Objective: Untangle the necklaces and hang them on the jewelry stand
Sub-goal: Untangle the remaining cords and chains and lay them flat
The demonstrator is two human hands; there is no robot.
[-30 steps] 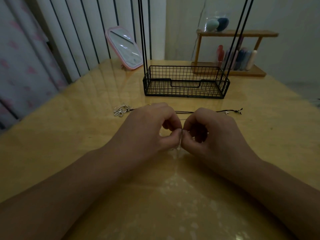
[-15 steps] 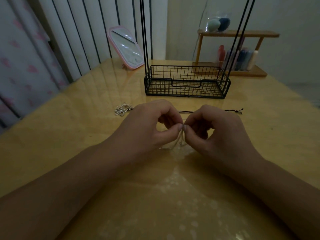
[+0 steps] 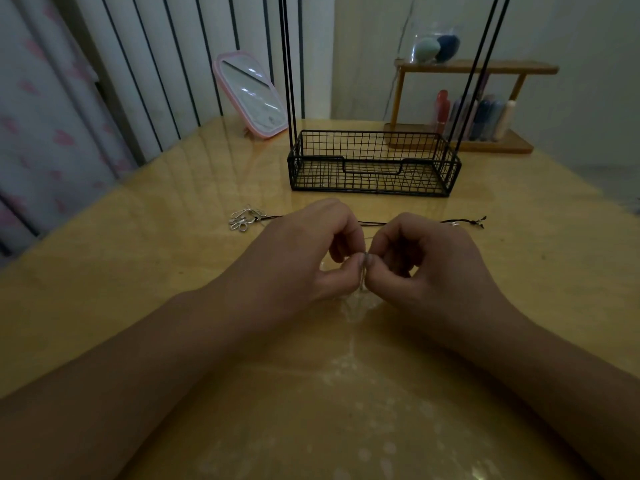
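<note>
Left hand (image 3: 298,251) and right hand (image 3: 429,261), fingers curled, pinch a thin pale chain (image 3: 362,275) between meeting fingertips above the tabletop (image 3: 138,271); behind them lies a black cord necklace (image 3: 372,223) with silver looped pendant (image 3: 245,218), before the wire-basket jewelry stand (image 3: 374,164).
</note>
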